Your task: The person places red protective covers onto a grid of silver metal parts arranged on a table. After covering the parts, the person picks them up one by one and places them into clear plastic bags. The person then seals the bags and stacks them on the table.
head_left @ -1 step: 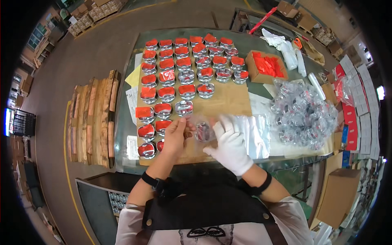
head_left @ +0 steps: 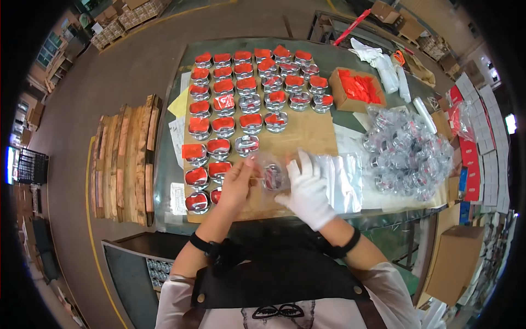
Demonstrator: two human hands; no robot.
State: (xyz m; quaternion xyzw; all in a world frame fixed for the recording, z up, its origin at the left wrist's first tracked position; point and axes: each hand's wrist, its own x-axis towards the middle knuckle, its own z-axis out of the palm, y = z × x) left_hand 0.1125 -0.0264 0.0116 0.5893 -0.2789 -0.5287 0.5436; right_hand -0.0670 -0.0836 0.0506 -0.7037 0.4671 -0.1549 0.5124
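A metal piston [head_left: 272, 176] in a clear plastic bag lies at the near edge of the cardboard sheet, between my two hands. My bare left hand [head_left: 237, 183] is closed on the bag's left edge, fingers pinched together. On the other side my white-gloved right hand [head_left: 308, 192] has its fingers stretched out and apart, thumb close to the bag's lower right. Beside it lies a stack of flat clear plastic bags [head_left: 344, 183]. Rows of pistons [head_left: 250, 123], most topped with red packets, stand beyond my hands and to the left.
A cardboard box [head_left: 344, 101] of red packets stands at the back right. In front of it is a pile of bagged pistons [head_left: 408, 153]. White cloths [head_left: 386, 71] lie at the far right. A wooden pallet [head_left: 123, 162] stands left of the table.
My right hand's fingers have shifted slightly and straightened at the bag's right side. My left hand keeps its hold on the bag with a small finger movement.
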